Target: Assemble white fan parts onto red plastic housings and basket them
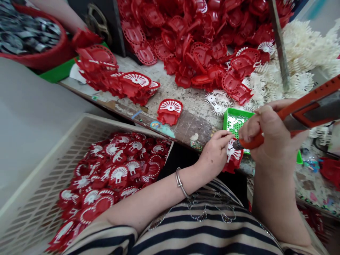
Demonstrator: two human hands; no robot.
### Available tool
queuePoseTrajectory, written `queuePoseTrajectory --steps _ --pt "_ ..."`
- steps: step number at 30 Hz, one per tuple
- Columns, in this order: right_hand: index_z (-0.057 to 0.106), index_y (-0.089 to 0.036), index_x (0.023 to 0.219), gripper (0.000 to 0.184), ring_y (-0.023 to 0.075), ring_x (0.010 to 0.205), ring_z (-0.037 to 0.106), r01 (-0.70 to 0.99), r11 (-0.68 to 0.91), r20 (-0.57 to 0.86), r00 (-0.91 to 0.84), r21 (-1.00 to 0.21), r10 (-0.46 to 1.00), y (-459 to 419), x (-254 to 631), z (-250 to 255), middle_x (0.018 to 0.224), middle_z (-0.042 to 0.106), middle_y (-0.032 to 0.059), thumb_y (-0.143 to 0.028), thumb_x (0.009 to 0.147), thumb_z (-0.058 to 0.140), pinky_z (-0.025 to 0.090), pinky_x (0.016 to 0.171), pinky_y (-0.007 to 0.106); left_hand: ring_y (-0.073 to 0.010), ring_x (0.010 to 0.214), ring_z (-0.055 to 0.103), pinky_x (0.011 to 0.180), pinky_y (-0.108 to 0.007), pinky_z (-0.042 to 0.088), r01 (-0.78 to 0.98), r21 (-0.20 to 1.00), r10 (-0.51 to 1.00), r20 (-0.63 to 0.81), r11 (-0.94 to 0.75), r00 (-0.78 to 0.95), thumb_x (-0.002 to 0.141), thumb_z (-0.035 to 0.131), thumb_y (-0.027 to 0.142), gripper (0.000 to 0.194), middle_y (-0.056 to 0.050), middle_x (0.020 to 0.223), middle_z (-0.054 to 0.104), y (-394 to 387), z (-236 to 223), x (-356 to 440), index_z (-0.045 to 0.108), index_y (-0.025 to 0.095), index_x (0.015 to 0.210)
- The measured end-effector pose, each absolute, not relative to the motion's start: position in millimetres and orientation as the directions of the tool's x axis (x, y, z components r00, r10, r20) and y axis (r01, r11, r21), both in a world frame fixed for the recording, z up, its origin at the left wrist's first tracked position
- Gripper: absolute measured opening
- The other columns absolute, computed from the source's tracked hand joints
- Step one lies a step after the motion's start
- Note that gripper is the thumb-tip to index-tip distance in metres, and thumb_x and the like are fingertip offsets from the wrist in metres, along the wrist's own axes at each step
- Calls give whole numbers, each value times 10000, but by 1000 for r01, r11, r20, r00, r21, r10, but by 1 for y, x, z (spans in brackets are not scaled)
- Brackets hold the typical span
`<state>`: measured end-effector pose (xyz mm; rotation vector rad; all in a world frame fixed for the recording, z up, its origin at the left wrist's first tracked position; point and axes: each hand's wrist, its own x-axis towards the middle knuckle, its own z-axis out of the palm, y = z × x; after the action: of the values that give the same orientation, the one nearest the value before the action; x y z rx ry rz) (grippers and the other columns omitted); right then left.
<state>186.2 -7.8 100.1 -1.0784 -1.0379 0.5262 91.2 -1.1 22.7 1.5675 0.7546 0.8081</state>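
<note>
My left hand (215,151) is closed on the edge of a red plastic part (235,163) with a white fan-shaped insert, held at the table's front edge. My right hand (273,132) is wrapped round an orange and grey electric screwdriver (300,113). The driver's dark tip points down onto the white insert, close to my left fingers. Behind both hands, partly covered by them, lies a green tray (236,120) with small shiny pieces in it. One more red part with a white fan (170,110) lies flat on the table to the left.
Red parts (191,46) form a big heap at the back, beside a pile of white fan pieces (300,53). A row of assembled parts (117,76) stands left. Below is a cream basket (87,122) full of assembled parts. Another person's arm (63,12) reaches in near a red tub (63,46).
</note>
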Motion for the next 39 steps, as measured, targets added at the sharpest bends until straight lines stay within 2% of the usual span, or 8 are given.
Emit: queuePoseTrajectory --steps 6,13,21,29,35,39 --pt "586 -240 725 140 114 321 414 115 426 428 461 -897 778 -7 186 100 448 494 -74 -232 784 712 357 323 263 -168 1153 555 1073 -342 422 30 990 831 97 -135 547 878 385 73 389 -102 1203 595 -2 22 91 694 164 1096" --pt "580 -242 713 139 111 324 409 135 411 423 469 -902 775 -7 186 101 442 484 -77 -216 787 695 351 333 264 -176 1168 549 1081 -320 411 45 990 825 84 -131 559 878 378 64 398 -151 1232 579 -1 24 91 672 83 1145" --pt "575 -242 702 178 99 311 372 161 449 468 468 -879 750 -5 184 101 436 449 -82 -269 780 732 301 324 265 -172 1179 547 1090 -348 410 54 987 827 95 -149 554 869 383 57 412 -107 1229 585 -1 23 90 676 166 1137" --pt "578 -233 721 154 107 313 379 125 455 456 472 -882 754 -6 182 100 437 464 -71 -227 764 726 299 328 277 -161 1187 545 1105 -324 395 43 990 827 86 -132 555 899 369 75 400 -128 1239 577 -1 25 91 665 135 1161" --pt "564 -242 703 172 104 312 372 133 447 455 455 -885 766 -5 184 98 433 451 -78 -249 765 724 297 324 270 -168 1168 555 1089 -334 414 53 990 822 82 -134 563 898 383 83 390 -108 1219 585 0 26 91 674 169 1143" --pt "559 -235 695 172 105 296 369 102 462 454 462 -881 762 -3 186 95 414 452 -82 -234 774 712 300 314 259 -176 1162 553 1086 -332 413 44 989 822 93 -142 562 881 383 59 397 -126 1213 581 1 23 91 675 132 1141"
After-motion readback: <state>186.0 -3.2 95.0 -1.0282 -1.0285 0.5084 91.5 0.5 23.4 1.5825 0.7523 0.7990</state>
